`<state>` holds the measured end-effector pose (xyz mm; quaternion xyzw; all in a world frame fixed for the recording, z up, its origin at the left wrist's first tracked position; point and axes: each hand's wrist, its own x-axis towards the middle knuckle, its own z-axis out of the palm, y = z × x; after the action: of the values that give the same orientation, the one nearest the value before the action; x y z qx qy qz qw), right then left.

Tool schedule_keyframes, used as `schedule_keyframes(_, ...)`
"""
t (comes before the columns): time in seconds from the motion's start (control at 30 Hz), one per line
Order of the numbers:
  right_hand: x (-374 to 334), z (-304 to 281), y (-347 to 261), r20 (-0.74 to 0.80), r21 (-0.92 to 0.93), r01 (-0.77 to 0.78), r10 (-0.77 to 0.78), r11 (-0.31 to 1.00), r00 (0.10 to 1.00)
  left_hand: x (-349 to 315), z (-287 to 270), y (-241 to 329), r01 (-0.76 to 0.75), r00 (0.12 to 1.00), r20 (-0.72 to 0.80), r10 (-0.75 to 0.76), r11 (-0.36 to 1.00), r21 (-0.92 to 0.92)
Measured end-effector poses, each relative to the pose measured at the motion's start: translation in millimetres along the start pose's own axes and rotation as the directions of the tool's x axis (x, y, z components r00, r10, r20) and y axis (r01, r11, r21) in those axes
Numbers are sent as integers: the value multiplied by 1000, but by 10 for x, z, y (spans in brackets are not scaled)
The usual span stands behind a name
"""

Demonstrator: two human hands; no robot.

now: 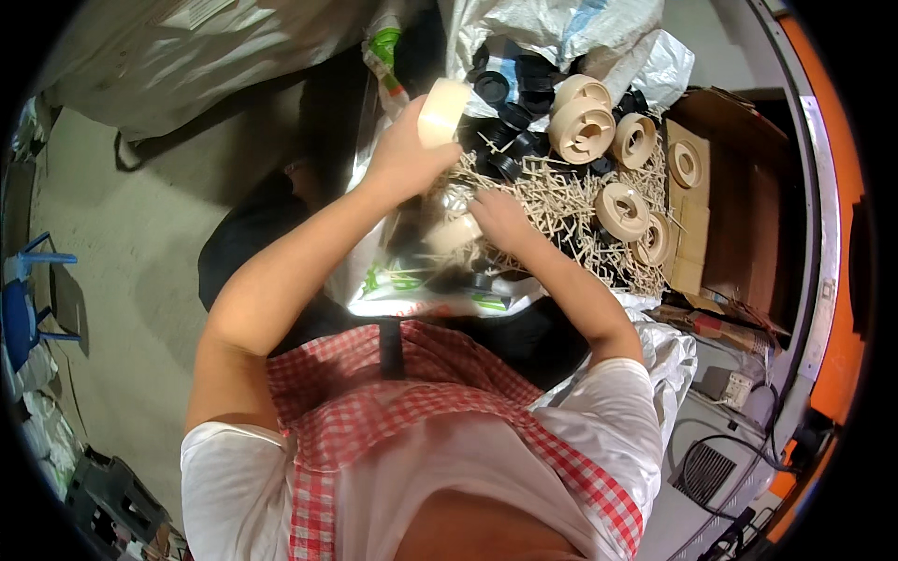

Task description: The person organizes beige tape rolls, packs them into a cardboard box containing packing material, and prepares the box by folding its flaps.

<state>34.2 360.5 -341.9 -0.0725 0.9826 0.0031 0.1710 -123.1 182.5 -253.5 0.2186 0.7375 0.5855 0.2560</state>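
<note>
My left hand (407,154) is closed round a cream round plastic part (443,112) and holds it up on edge over the left side of the pile. Lower and to the right, my right hand (502,221) has its fingers curled downward at the pile. Another cream plastic part (454,234), blurred and brightly lit, lies against its fingertips; whatever the fingers pinch is hidden. Beneath both hands spreads a heap of thin cream plastic sticks (561,201). Several black round caps (491,88) lie at the far side of the heap.
Several cream rings (582,129) sit on the heap's right side. An opened cardboard box (753,206) with one ring (685,164) on its flap stands beyond. White sacks (599,28) border the far side. A grey machine housing (711,463) with cables is at the right, a blue stool (23,309) far left.
</note>
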Motion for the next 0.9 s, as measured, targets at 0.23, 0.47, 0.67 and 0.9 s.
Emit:
schedule_keyframes(0.23, -1479, -358, 204, -611, 95, -157, 183, 983, 770, -171, 192, -331, 74, 985, 142, -102, 979, 191)
schedule_keyframes(0.47, -1966, -367, 583, -775, 112, -488, 383, 866, 502, -312, 327, -366, -187, 920, 364, -149, 649, 737)
schedule_keyframes(0.67, -1273, -920, 351, -825, 64, -147, 135, 987, 549, -363, 647, 259, -788, 613, 536, 580, 490, 372)
schedule_keyframes(0.9, -151, -641, 631, -551, 790, -140, 792, 597, 263, 83, 457, 484, -254, 966, 48, 255, 967, -25)
